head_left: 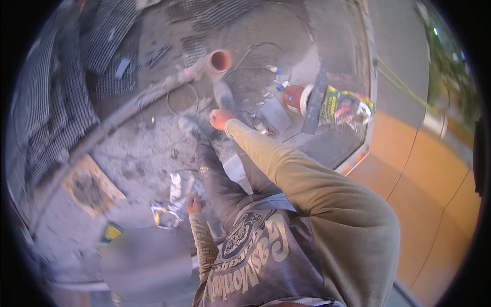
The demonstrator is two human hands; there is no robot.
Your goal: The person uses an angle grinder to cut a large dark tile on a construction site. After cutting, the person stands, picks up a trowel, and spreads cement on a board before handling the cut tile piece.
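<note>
My right hand (220, 118) is stretched forward above my boots, its fingers curled into a fist. Whatever is inside that fist, if anything, is hidden. Just beyond it stands a dusty grey boot (223, 94), and the other boot (189, 126) is to its left. My left hand (195, 203) hangs low beside my left leg, fingers loosely apart, with nothing visible in it. Nearest to that hand lies a crumpled plastic bag (168, 214) on the dusty floor.
An orange-brown pipe (220, 61) with an open end runs across the floor. Wire mesh sheets (110, 36) lie at the far left. A reddish-brown bucket (295, 99) and a colourful bag (346, 108) stand right. A dirty board (92, 185) lies left.
</note>
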